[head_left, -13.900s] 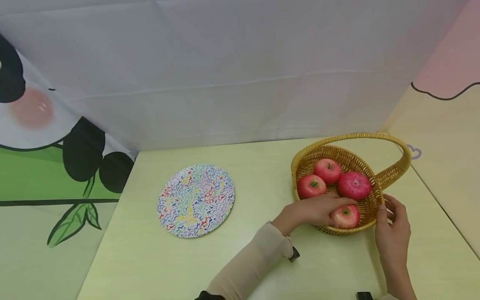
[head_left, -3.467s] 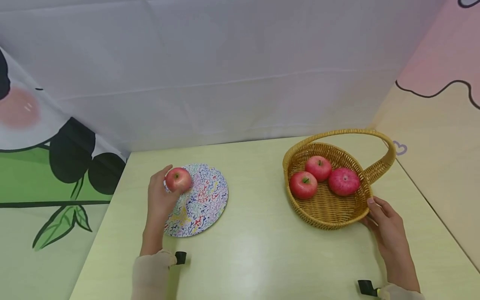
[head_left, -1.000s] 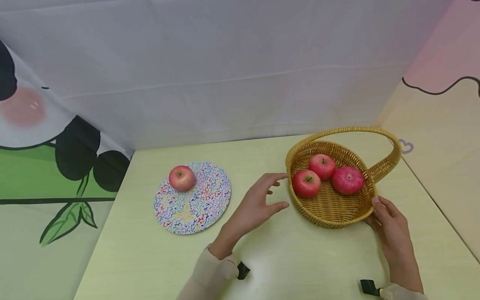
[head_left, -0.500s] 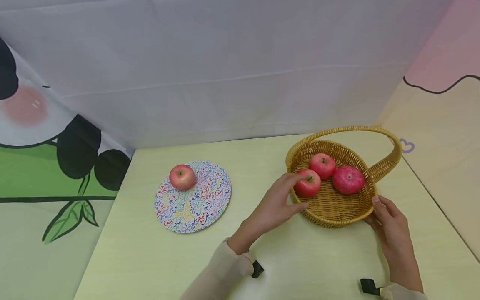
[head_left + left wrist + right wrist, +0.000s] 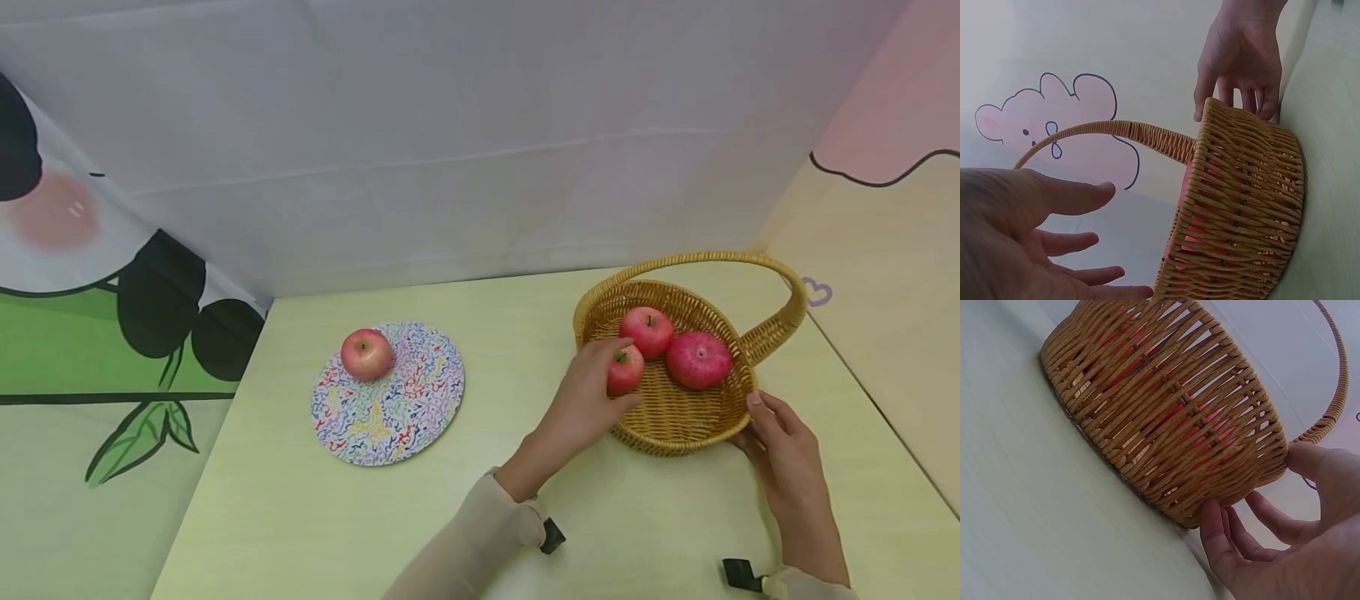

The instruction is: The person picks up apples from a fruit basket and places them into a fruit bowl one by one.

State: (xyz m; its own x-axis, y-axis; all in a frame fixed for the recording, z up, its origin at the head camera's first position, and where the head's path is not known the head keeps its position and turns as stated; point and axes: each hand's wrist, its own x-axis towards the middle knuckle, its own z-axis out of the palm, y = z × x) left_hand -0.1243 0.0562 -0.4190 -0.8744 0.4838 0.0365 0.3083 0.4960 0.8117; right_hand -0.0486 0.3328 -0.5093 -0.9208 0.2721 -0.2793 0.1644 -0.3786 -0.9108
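In the head view a wicker basket with a tall handle holds three round fruits. My left hand reaches over its left rim, thumb and fingers spread about a red apple and partly hiding it. In the left wrist view the left hand's fingers look fairly straight with a gap between them, and the basket wall hides most of the fruit. My right hand grips the basket's right rim, thumb on top and fingers against the outside. Beside the first apple lie another apple and a darker magenta fruit.
A round, colourfully patterned mat lies on the left of the pale table, with one apple near its upper left edge. A white cloth wall stands behind the table, and a painted panel runs along the right.
Earlier, my left hand took an apple from the basket to the mat and let go. Since then it has moved right, over the rim to another apple. The right hand has stayed on the basket.
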